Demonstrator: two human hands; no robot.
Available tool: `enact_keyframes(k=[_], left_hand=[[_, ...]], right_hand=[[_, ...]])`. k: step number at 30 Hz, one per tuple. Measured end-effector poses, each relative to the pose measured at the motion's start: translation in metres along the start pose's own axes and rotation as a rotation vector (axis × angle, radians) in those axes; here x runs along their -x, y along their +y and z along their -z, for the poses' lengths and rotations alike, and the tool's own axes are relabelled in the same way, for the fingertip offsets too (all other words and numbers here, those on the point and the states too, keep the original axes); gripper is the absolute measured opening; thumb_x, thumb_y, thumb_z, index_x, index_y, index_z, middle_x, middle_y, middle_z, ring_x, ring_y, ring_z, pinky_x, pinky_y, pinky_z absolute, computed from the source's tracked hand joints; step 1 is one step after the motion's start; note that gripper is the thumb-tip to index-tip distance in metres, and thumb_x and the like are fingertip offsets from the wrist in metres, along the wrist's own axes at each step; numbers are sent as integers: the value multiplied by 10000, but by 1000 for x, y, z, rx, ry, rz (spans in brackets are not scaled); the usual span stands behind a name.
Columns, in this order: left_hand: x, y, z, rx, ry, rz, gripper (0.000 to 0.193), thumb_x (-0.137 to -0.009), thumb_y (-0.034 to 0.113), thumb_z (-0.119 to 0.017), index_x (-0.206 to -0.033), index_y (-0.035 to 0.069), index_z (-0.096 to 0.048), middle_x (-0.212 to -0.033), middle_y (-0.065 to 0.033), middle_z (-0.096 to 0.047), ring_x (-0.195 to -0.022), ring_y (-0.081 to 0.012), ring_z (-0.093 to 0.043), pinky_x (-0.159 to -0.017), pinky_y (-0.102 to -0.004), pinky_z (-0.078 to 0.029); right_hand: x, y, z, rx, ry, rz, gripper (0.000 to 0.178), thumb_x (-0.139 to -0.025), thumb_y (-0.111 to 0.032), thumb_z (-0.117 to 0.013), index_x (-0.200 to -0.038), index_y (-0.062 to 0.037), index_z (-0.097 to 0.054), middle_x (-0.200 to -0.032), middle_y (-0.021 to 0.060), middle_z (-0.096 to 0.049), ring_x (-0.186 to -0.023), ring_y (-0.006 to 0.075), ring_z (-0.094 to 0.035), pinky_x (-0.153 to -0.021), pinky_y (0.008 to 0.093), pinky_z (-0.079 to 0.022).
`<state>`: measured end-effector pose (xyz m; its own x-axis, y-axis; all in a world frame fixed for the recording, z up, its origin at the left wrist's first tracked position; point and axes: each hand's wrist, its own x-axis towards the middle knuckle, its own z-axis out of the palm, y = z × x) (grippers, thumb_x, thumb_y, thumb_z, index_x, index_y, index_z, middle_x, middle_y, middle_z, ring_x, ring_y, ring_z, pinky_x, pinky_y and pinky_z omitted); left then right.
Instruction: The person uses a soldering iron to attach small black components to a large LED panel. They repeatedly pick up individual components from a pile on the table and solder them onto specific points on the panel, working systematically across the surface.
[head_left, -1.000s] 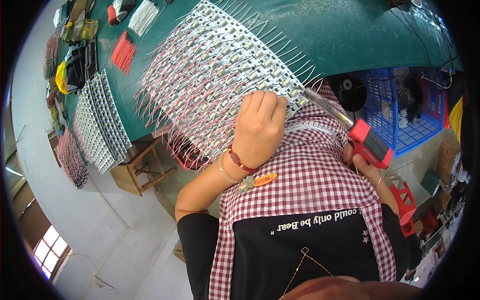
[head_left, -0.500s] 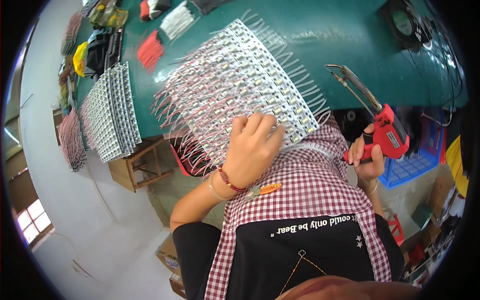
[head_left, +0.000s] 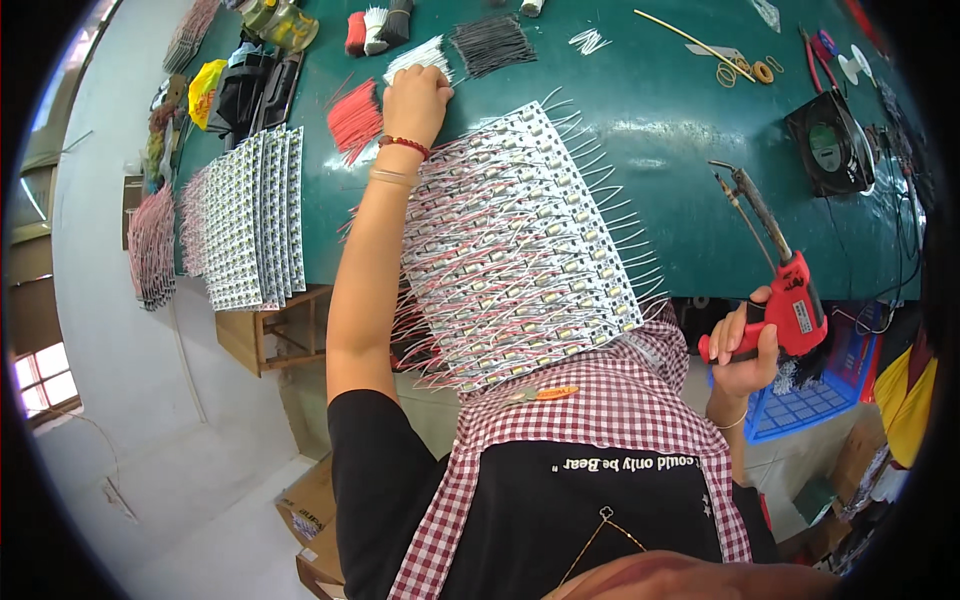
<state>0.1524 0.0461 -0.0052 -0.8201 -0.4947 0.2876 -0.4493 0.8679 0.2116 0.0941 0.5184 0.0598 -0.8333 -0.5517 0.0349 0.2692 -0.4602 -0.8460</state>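
Note:
My left hand [head_left: 415,105] reaches across to a pile of short white wires [head_left: 418,58], its fingers curled down at the pile's near edge. The fingertips are hidden, so anything between them cannot be made out. My right hand [head_left: 745,350] is wrapped round the handle of a red soldering gun [head_left: 797,310], whose long metal tip points up and to the left. Between my arms lies a large panel of white LED circuit boards [head_left: 530,250], tilted, resting over the table's front edge and against my checked apron. Red and white wires stick out from its rows and sides.
Red wires [head_left: 354,118] and black wires [head_left: 494,46] lie beside the white pile. More wired boards [head_left: 255,220] stack at the table's left edge. A black fan [head_left: 830,145], pliers [head_left: 822,62] and a thin stick [head_left: 690,43] lie right; a blue crate [head_left: 800,405] stands below.
My left hand has left the LED panel and moved up and left to the white wires. The right hand still grips the soldering gun. The view has shifted, showing more of the table.

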Motion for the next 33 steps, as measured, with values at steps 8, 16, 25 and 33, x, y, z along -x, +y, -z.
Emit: enact_keyframes(k=[8,16,25,33], left_hand=[[12,12,2,-148,115,-150,85,-823,123,-635,-884,68,-613,-866,-83,-593,-903,-296,-555,-738,-451,-425],[85,112,59,387,166,-277,146,-799,-54,-593,-920,23,-619,-813,-136,-573,-781,-314,-563,-680,-407,-454],[198,200,69,542,-160,-515,255,-707,38,-621,-958,50,-663,-808,-45,-521,-756,-210,-515,-681,-329,-412],[211,199,55,522,-57,-497,243,-704,10,-646,-944,40,-668,-763,-53,-510,-703,-213,-516,-642,-334,-410]], right_hand=[[2,0,5,3,63,-47,438,-969,-348,-473,-1196,16,-385,-605,50,-464,-407,97,-402,-408,239,-404],[19,-4,9,102,0,-83,465,-960,-363,-489,-1187,28,-381,-595,47,-457,-395,100,-396,-407,240,-405],[66,-6,31,291,-73,-250,589,-916,-435,-576,-1207,49,-411,-598,70,-495,-423,126,-465,-425,266,-446],[110,-5,45,261,-45,-307,621,-908,-441,-587,-1256,43,-413,-598,70,-500,-446,135,-461,-476,279,-449]])
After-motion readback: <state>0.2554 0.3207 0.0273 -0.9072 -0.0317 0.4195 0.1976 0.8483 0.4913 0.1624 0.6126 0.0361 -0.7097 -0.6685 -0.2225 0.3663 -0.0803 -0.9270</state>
